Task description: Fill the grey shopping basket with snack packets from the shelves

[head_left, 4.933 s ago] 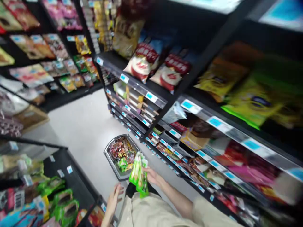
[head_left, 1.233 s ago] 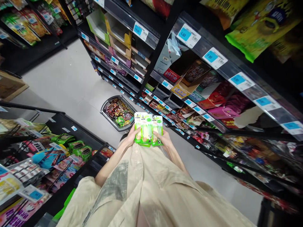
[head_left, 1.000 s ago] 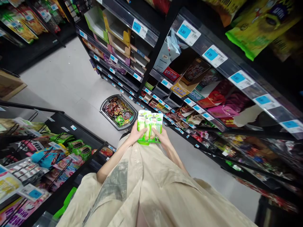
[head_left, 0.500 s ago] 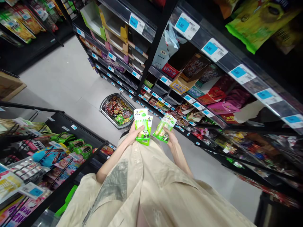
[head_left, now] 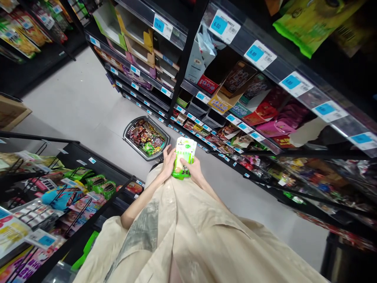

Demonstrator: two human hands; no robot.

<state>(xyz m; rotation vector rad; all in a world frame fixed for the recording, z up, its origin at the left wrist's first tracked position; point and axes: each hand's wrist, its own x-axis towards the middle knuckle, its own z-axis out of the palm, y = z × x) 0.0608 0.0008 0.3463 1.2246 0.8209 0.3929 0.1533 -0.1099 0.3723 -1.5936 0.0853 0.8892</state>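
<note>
Several green-and-white snack packets are stacked together in front of my body, their white tops pointing away from me. My right hand grips the stack from the right, its thumb across the front packet and its other fingers hidden behind. Along the stack's left edge is my left hand, fingers stretched out and apart, its palm side against or very close to the packets. Beyond my left hand, a dark shopping basket full of wrapped snacks sits on the floor.
Tall shelves with price tags, cartons and bagged snacks rise ahead and to the right. A low rack of hanging snack bags stands at left. Grey floor runs between them, with a cardboard box at far left.
The packets, held apart in both hands before, are now together in one stack. My right hand has moved left and grips it; my left hand has loosened its fingers.
</note>
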